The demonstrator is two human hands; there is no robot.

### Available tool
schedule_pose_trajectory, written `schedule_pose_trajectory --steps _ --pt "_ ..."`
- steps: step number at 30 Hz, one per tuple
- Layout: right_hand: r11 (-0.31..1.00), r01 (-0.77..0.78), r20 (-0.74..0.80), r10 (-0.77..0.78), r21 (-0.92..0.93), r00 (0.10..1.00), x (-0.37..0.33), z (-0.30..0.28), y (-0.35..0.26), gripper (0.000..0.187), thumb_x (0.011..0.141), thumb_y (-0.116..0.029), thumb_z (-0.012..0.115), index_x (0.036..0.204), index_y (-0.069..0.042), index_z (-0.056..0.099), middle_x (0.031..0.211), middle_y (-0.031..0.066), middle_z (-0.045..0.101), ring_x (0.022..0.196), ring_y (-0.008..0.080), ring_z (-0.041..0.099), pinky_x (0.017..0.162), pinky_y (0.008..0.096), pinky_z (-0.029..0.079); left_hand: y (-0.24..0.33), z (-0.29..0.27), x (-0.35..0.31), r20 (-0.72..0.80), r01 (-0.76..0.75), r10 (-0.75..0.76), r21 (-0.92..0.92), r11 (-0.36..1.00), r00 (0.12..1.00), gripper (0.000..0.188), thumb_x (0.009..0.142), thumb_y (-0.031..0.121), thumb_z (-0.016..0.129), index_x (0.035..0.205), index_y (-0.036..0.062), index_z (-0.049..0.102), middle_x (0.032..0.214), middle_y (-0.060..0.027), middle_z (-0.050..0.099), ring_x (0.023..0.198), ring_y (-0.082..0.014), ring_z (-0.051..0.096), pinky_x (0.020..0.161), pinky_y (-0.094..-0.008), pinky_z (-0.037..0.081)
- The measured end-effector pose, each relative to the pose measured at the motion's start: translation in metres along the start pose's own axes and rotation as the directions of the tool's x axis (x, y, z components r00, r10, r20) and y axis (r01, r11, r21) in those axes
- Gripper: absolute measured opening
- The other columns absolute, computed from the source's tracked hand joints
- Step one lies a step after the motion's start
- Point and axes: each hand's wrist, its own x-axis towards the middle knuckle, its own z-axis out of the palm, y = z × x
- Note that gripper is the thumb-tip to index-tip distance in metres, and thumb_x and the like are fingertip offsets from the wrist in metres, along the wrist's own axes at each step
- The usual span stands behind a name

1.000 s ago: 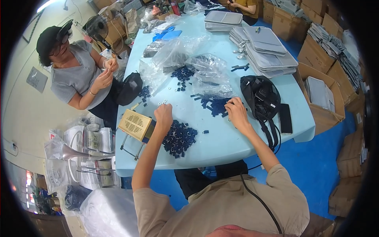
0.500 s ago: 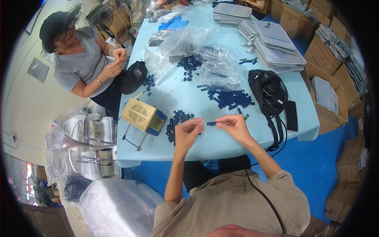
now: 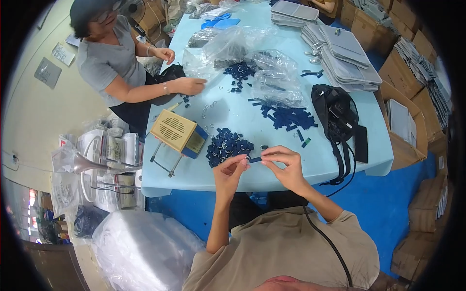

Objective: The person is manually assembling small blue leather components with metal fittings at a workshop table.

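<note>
In front of me at the near table edge, my left hand (image 3: 227,177) pinches a small metal ring (image 3: 248,158) between thumb and fingertips. My right hand (image 3: 287,170) grips a short dark blue fabric strip (image 3: 256,159) by one end. The strip's other end meets the ring; whether it passes through cannot be made out. Just beyond my left hand lies a heap of dark blue folded tabs with rings (image 3: 228,147). A pile of flat blue strips (image 3: 290,118) sits farther off, and one small blue piece (image 3: 264,147) lies close to my right fingers.
A beige-and-blue box device (image 3: 175,131) on metal legs stands at left. Loose rings (image 3: 208,107) and clear plastic bags (image 3: 272,72) lie mid-table. Right are a black bag (image 3: 334,114), a phone-like slab (image 3: 360,144) and stacked grey panels (image 3: 347,68). A co-worker (image 3: 114,63) reaches in from the left.
The strip's end has come up against the ring, and my hands are slightly closer together. The co-worker's arm now stretches over the table. The whole view has shifted a little.
</note>
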Motion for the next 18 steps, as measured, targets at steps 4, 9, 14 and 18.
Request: schedule_pose_trajectory --steps 4,9,14,18 --pt "0.994 0.061 -0.014 -0.062 -0.089 0.998 0.0 0.003 -0.008 0.012 0.08 0.003 0.076 0.092 0.001 0.076 0.099 0.0106 0.072 0.087 0.0234 0.071 0.074 0.0313 0.056 0.004 0.003 -0.007 0.013 -0.012 0.013 -0.032 0.999 1.0 0.019 0.093 0.003 0.069 0.11 -0.004 0.071 0.094 -0.0084 0.071 0.083 -0.0156 0.069 0.078 -0.0278 0.055" --pt "0.973 0.14 0.01 -0.141 -0.184 0.99 -0.005 0.005 -0.009 0.011 0.079 0.005 0.076 0.09 0.001 0.074 0.1 0.0091 0.072 0.085 0.0242 0.07 0.072 0.0321 0.056 0.003 0.008 -0.012 -0.011 -0.124 0.124 -0.007 0.992 0.992 0.018 0.093 0.001 0.069 0.11 -0.0047 0.071 0.096 -0.0084 0.068 0.085 -0.0157 0.069 0.078 -0.0269 0.054" --pt "0.954 0.191 0.031 -0.189 -0.232 0.981 -0.007 0.006 -0.005 0.012 0.078 0.005 0.077 0.088 0.001 0.074 0.099 0.0089 0.071 0.083 0.0239 0.069 0.069 0.0321 0.055 0.002 0.01 -0.017 -0.035 -0.194 0.197 0.083 0.978 0.98 0.018 0.091 -0.001 0.07 0.109 -0.0051 0.071 0.101 -0.01 0.067 0.089 -0.0158 0.068 0.08 -0.0262 0.054" --pt "0.953 0.19 0.044 -0.185 -0.237 0.982 -0.007 0.006 -0.004 0.013 0.076 0.006 0.078 0.087 0.0 0.074 0.098 0.0086 0.072 0.08 0.0239 0.069 0.066 0.0316 0.055 0.003 0.011 -0.017 -0.035 -0.279 0.292 0.208 0.938 0.956 0.018 0.089 -0.004 0.071 0.107 -0.005 0.072 0.104 -0.0107 0.067 0.093 -0.0154 0.067 0.082 -0.0255 0.054"
